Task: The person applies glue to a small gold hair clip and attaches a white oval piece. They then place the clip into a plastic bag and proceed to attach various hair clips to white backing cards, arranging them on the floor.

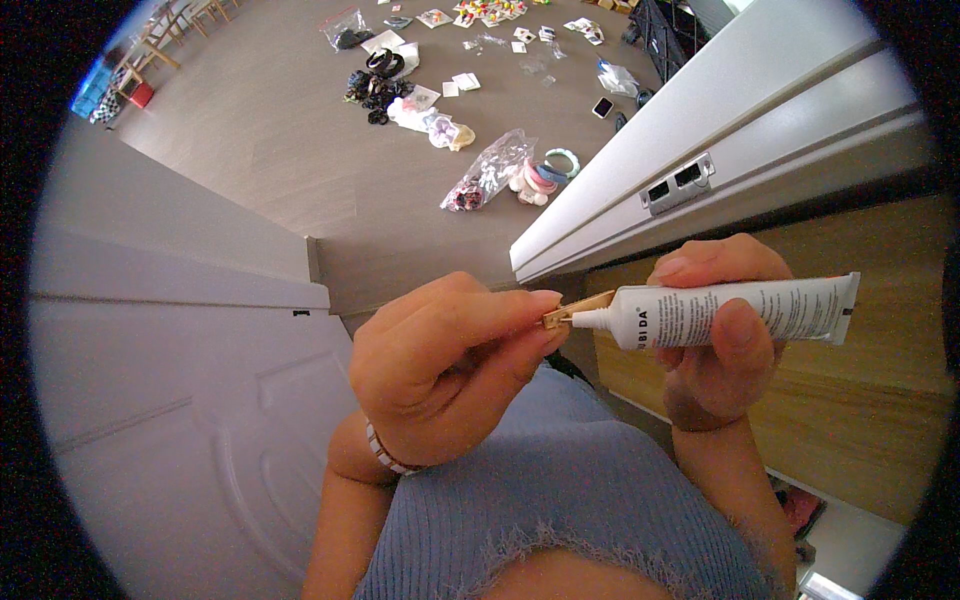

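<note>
Most of the gold-coloured clip's [583, 308] near end is hidden between the left hand's [440, 350] fingertips, and the white tube's [685, 312] nozzle overlaps its lower edge, so whether nozzle and clip touch is hard to tell. The right hand's [738, 332] lower fingers are partly covered by the tube, and both forearms are cut off by the lower edge.

The left hand comes in with its back toward the camera and its wrist, ringed by a beaded bracelet [385, 452], bent inward; its thumb and forefinger are pinched together on the clip, leaving only a slim gap filled by it. Opposite, the right hand's fingers are wrapped around the tube, forefinger along the upper side and thumb across the front, open just as wide as the tube's body.

Clip and tube are both held up in front of the light blue ribbed top [570, 480]. The clip is narrow, shiny and slanted upward to the right. The tube lies nearly level, nozzle to the left and flat crimped end to the right (its side carries rows of fine dark print).

Beyond, on the floor [230, 180], lie a clear plastic bag [500, 160] and several pastel headbands [540, 180].
</note>
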The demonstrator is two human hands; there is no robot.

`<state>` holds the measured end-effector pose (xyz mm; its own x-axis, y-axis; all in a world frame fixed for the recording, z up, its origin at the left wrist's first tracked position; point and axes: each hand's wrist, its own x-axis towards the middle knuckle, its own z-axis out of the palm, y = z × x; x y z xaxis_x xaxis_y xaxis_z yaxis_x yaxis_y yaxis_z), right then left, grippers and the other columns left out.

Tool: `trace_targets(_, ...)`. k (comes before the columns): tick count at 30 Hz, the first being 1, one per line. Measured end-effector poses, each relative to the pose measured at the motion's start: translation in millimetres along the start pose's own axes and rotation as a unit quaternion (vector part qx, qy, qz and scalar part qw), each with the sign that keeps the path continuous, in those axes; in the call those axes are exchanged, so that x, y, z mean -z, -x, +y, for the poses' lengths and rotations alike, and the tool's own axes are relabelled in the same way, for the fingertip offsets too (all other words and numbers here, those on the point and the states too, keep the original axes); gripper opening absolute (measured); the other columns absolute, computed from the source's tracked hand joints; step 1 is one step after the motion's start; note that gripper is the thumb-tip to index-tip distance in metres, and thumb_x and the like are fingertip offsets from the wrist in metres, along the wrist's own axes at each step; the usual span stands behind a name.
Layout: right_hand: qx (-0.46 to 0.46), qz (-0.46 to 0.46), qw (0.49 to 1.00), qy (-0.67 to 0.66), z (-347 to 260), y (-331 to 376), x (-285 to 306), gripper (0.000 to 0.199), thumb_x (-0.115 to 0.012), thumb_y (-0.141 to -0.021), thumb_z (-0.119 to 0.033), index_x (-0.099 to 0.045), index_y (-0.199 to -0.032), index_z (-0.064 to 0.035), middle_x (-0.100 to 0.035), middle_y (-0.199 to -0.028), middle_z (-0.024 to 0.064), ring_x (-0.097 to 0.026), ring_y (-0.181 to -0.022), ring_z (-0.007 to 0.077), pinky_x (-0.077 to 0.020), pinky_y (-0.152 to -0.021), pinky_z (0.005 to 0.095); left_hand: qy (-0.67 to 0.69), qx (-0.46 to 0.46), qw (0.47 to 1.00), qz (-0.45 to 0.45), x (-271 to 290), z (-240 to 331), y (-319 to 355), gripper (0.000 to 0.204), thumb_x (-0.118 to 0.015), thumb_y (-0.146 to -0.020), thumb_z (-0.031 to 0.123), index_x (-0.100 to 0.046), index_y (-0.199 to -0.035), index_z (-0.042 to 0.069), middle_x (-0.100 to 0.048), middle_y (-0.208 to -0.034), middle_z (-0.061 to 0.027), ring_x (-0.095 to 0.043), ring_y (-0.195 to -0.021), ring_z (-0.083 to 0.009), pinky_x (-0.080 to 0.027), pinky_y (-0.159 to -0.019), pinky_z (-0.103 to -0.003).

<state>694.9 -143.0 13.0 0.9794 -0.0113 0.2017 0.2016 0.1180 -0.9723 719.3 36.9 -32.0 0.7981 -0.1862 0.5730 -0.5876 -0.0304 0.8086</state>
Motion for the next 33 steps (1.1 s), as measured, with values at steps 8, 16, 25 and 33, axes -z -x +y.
trace_targets(8, -0.022, -0.008, 1.000, -0.006, -1, -2, 6, 0.027, -0.062, -0.073, -0.021, -0.062, -0.088, 0.0013, -0.060, -0.075, 0.0087, -0.056, -0.058, 0.0114, -0.0452, -0.051, 0.0222, -0.007, 0.018, 1.000, -0.006, -2, 1, -2, 0.018, -0.068, -0.069, -0.001, -0.063, -0.085, 0.002, -0.052, -0.058, -0.0052, -0.047, -0.046, -0.0119, -0.034, -0.042, -0.023)
trace_targets(16, -0.020, -0.008, 0.999, -0.025, 1, -4, 8, 0.028, -0.063, -0.074, -0.022, -0.061, -0.088, 0.0015, -0.060, -0.076, 0.0098, -0.056, -0.059, 0.0121, -0.0455, -0.052, 0.0226, 0.011, 0.013, 1.000, -0.007, -5, -3, -2, 0.019, -0.068, -0.068, -0.001, -0.063, -0.086, 0.001, -0.054, -0.059, -0.0064, -0.048, -0.048, -0.0129, -0.035, -0.042, -0.023)
trace_targets(25, 0.040, 0.045, 0.996, 0.061, 9, -4, 2, 0.041, -0.057, -0.075, -0.037, -0.053, -0.078, 0.0035, -0.054, -0.071, 0.0147, -0.044, -0.041, 0.0113, -0.0309, -0.031, 0.0197, -0.006, 0.003, 1.000, -0.018, -4, -2, -5, 0.018, -0.068, -0.068, -0.002, -0.063, -0.085, 0.000, -0.058, -0.063, -0.0077, -0.051, -0.050, -0.0143, -0.037, -0.044, -0.024)
trace_targets(33, 0.040, 0.055, 0.995, 0.066, 7, -1, 4, 0.041, -0.058, -0.075, -0.038, -0.053, -0.078, 0.0031, -0.054, -0.071, 0.0139, -0.044, -0.042, 0.0115, -0.0303, -0.031, 0.0198, 0.013, 0.004, 1.000, -0.017, -6, -2, -3, 0.018, -0.067, -0.068, -0.002, -0.064, -0.086, 0.000, -0.059, -0.065, -0.0078, -0.052, -0.051, -0.0145, -0.038, -0.045, -0.024)
